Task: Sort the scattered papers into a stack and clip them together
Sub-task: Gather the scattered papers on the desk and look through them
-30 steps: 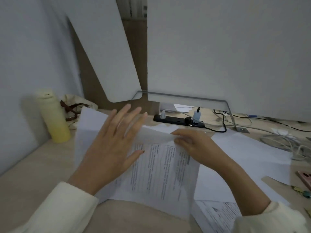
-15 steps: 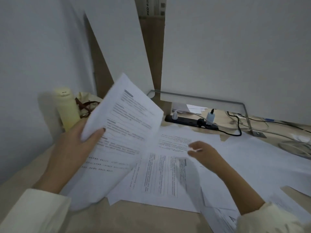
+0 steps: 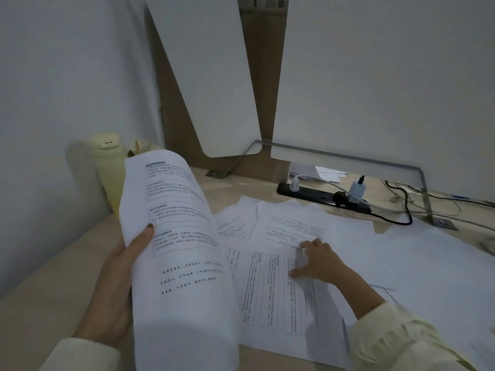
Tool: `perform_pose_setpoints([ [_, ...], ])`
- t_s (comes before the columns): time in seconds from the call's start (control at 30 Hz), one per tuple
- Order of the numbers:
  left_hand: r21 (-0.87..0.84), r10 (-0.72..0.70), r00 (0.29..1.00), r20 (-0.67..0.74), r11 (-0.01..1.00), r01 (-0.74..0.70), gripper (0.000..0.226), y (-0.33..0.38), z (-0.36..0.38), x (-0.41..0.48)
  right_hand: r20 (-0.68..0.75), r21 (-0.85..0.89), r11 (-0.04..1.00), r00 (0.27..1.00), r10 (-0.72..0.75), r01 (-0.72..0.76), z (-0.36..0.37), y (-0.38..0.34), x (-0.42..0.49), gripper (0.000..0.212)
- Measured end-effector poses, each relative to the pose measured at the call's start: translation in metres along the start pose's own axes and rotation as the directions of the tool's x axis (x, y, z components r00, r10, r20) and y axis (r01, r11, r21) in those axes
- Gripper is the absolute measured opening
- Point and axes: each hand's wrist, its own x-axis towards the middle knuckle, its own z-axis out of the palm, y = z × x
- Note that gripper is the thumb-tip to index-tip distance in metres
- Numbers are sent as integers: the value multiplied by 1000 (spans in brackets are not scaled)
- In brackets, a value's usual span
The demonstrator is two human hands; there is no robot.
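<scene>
White printed sheet (image 3: 176,236) raised in left hand (image 3: 117,285) grip, right hand (image 3: 318,261) spread open on desk papers (image 3: 270,287)

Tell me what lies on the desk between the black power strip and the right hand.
In the head view, overlapping printed sheets cover the desk between the black power strip and the right hand; only a narrow band of bare desk shows beside the strip.

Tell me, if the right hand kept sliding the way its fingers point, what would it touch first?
The right hand lies on a printed sheet, fingers pointing left. Going on, it would probably meet the sheaf of papers held up by the left hand, though depth is unclear.
</scene>
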Motion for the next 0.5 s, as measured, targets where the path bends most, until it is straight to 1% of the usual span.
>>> perform_pose_setpoints([
  [0.07,-40,-46,999,18,998,47,37,-1,2,3,11,-62,998,1000,5,-5,-3,2,5,86],
  [0.2,-110,-134,991,26,985,136,31,0,10,8,6,-93,996,1000,-5,6,-5,7,11,85],
  [0.3,-98,-133,988,76,985,140,23,-2,12,9,3,-109,994,1000,-10,10,-5,10,14,79],
  [0.37,-65,-112,988,105,991,119,24,-6,9,11,27,-51,999,1000,-5,6,-6,11,14,75],
  [0.4,-31,-96,989,108,994,100,27,-10,5,14,58,10,1000,998,3,-4,-6,12,14,72],
  [0.47,33,-86,992,90,996,83,27,-20,-2,17,119,161,987,993,9,-28,-8,10,9,61],
  [0.5,55,-92,993,77,995,88,25,-24,-6,17,106,213,977,994,4,-27,-10,8,6,52],
])
